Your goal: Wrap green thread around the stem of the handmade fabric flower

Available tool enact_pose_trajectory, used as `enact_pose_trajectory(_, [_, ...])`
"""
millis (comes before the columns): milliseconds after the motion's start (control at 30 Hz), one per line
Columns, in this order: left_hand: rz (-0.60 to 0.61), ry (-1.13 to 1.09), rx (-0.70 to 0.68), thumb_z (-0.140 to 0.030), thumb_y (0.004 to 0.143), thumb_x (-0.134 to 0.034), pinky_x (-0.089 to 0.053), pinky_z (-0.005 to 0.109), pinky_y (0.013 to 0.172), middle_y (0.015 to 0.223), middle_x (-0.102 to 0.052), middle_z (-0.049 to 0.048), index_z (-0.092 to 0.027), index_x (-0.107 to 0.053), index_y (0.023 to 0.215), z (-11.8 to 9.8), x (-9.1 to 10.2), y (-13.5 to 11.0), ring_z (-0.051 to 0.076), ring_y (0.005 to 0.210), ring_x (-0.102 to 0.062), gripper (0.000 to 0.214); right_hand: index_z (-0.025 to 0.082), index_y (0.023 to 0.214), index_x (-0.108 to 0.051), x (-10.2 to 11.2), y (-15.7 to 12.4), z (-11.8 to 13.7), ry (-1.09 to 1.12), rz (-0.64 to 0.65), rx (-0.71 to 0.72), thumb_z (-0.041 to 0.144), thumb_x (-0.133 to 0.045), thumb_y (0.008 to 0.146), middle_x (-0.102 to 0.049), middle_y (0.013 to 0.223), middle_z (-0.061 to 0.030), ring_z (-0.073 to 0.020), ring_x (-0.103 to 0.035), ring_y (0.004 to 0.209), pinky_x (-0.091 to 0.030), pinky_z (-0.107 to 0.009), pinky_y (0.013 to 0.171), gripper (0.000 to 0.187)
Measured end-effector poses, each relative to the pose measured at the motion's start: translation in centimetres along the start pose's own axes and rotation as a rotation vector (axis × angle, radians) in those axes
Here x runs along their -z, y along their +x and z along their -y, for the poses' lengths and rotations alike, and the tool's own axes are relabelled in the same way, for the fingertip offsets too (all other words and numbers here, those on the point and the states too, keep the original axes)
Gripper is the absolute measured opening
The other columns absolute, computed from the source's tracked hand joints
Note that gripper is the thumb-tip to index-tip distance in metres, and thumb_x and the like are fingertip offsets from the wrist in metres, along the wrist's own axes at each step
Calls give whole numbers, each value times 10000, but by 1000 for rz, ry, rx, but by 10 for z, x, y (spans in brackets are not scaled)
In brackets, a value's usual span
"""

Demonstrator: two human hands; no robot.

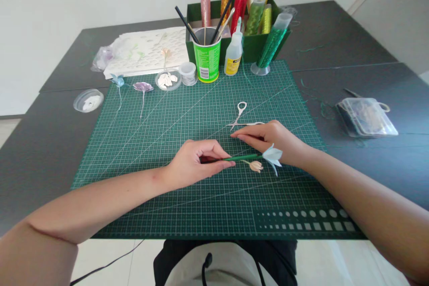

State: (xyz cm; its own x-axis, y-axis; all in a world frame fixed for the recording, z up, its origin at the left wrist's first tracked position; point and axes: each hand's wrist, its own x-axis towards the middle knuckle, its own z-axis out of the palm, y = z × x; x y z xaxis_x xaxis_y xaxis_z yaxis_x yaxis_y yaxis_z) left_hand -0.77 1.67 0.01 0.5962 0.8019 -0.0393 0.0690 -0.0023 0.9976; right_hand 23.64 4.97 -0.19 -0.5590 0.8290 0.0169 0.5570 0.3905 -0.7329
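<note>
My left hand (pixel 204 161) is closed in a pinch around a green-wrapped stem of an artificial flower (pixel 272 155). Its pale blue petals point right, close by my right wrist. A small peach flower bud (pixel 256 166) on a thin stem branches off just below. Thumb and fingers of my right hand (pixel 259 136) press together beyond the stem; whatever they hold, if anything, is too fine to make out. White-handled scissors (pixel 238 116) lie spread on the green cutting mat (pixel 174 120), just past my right fingertips.
At the back stand a green cup (pixel 207 60) of sticks, a glue bottle (pixel 233 53) and a dark green box (pixel 191 49) with coloured tubes. Blue (pixel 118 81) and purple flowers (pixel 143 87) lie left, near dishes of white pieces (pixel 167 80). A clear plastic case (pixel 368 116) sits right.
</note>
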Motion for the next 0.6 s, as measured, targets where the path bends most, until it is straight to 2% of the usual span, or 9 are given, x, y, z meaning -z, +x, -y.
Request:
enact_pose_trajectory(100, [-67, -114, 19, -238, 912, -727, -416, 158, 442, 858, -809, 73, -142, -621, 846, 1, 0, 1, 39, 467, -543, 158, 163, 1011, -807, 0, -1, -3, -49, -4, -1, 257, -543, 953, -810, 873, -55, -168, -711, 704, -481, -267, 638, 286])
enact_pose_trajectory(200, [-124, -200, 21, -261, 933, -703, -409, 169, 441, 843, -806, 57, -166, -567, 907, 2, 2, 3, 50, 458, -539, 168, 189, 888, -806, 0, -1, -2, -113, -15, -30, 306, -550, 955, -687, 598, -5, -136, -572, 522, -388, -268, 542, 290])
enact_pose_trajectory(267, [-154, -232, -10, -278, 942, -694, -401, 173, 464, 695, -757, 6, -173, -568, 972, 2, 5, 4, 76, 499, -586, 167, 197, 922, -817, 1, -1, 1, -106, -1, -19, 321, -529, 964, -556, 477, 34, -115, -444, 437, -332, -270, 504, 316])
enact_pose_trajectory(367, [-181, -258, -49, -303, 967, -661, -406, 190, 521, 531, -635, -49, -172, -587, 1074, 3, 8, 6, 125, 612, -667, 184, 188, 1050, -819, 1, -1, 4, -56, 18, -3, 304, -503, 967, -488, 444, 60, -105, -365, 406, -326, -269, 503, 346])
enact_pose_trajectory(433, [-198, -267, -43, -308, 972, -650, -389, 199, 514, 593, -678, -30, -170, -594, 1111, 4, 10, 7, 112, 578, -629, 204, 182, 1063, -819, 1, -1, 6, -42, 31, -8, 310, -501, 971, -500, 448, 59, -103, -374, 408, -341, -268, 516, 355])
enact_pose_trajectory(600, [-234, -293, -8, -309, 949, -669, -315, 200, 451, 807, -790, 42, -163, -602, 1094, 6, 12, 9, 56, 450, -408, 216, 159, 1033, -817, 2, -2, 7, -23, 79, -31, 337, -516, 978, -709, 647, 0, -104, -526, 501, -377, -261, 546, 353])
